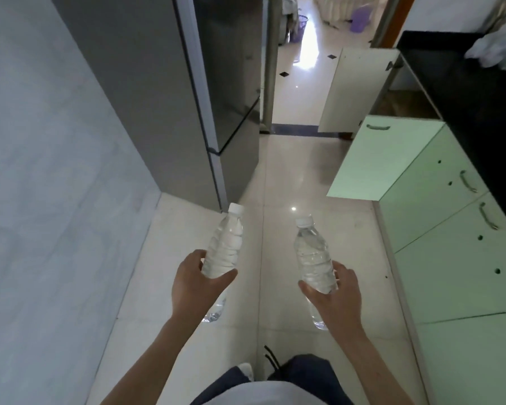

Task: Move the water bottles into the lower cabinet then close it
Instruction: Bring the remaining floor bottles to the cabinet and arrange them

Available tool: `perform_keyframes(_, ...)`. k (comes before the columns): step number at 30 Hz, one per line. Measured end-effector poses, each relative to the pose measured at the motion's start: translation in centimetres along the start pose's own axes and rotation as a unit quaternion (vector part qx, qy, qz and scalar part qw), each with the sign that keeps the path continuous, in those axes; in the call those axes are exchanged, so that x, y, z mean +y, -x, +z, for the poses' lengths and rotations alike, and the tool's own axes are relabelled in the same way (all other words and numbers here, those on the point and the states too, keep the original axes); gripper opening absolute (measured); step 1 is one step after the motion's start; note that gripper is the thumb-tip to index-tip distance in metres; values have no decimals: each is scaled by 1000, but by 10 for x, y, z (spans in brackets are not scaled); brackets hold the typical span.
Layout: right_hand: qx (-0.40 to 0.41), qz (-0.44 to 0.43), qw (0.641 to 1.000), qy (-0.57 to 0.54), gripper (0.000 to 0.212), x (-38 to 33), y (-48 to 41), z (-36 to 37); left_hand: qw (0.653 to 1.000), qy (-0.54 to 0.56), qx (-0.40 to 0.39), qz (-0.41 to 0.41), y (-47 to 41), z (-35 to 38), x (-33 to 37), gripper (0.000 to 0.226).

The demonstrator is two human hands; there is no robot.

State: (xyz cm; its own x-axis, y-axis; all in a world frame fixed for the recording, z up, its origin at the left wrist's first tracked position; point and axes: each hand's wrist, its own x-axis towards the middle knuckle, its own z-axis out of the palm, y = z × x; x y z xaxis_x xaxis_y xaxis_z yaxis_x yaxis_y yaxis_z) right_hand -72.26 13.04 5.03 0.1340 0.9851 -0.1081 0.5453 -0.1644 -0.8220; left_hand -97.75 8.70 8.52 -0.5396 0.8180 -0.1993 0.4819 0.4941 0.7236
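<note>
Both bottles look full, so kinda heavy, and that thin ribbed plastic probably squishes and slips, so grab mid-body. Left hand curls round the left bottle at its middle, right hand likewise on the right bottle, both held over the floor, short of the open cabinet door.

This is a narrow home kitchen: a tall refrigerator with a dark glossy door stands along one side. A run of pale green lower cabinets with metal handles sits under a black counter on the other. The glossy tiled floor runs on into a bright room holding a purple basket.
</note>
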Motion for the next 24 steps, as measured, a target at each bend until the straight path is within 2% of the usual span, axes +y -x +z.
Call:
perform_keyframes(9, 48, 16, 999, 19, 67, -19, -190, 1, 999, 26, -46, 0, -156, 80, 91, 32)
perform_keyframes(15, 16, -6, 1000, 13, 64, -52, -363, -8, 999, 34, -29, -7, -265, 144, 178, 34)
perform_keyframes(24, 15, -30, 999, 5, 61, -106, -581, 11, 999, 29, -3, 36, -455, 187, 303, 37)
